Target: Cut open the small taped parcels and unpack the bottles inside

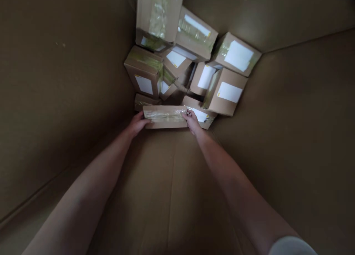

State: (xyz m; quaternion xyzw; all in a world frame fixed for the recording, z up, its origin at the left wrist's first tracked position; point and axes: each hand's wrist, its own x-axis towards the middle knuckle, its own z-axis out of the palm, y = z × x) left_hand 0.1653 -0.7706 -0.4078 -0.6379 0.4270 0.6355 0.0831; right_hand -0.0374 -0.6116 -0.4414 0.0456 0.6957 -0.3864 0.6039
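Observation:
Both arms reach deep into a large cardboard container. Between my hands is a cardboard box (pixel 165 122) with clear tape along its top. My left hand (pixel 137 124) grips its left end, thumb on the near top edge. My right hand (pixel 192 121) grips the right end, with fingers over the taped corner. Just behind the right hand lies a labelled box (pixel 200 114), partly covered by the held one. A small taped box (pixel 146 100) sits behind the held box on the left. The underside of the held box is hidden.
Several taped boxes with white labels are piled at the far end, among them a tall box (pixel 158 16), a left box (pixel 142 72) and a right box (pixel 229 92). Container walls rise at the left (pixel 63 81) and right (pixel 299 111). A creased cardboard panel (pixel 155 181) lies nearer me.

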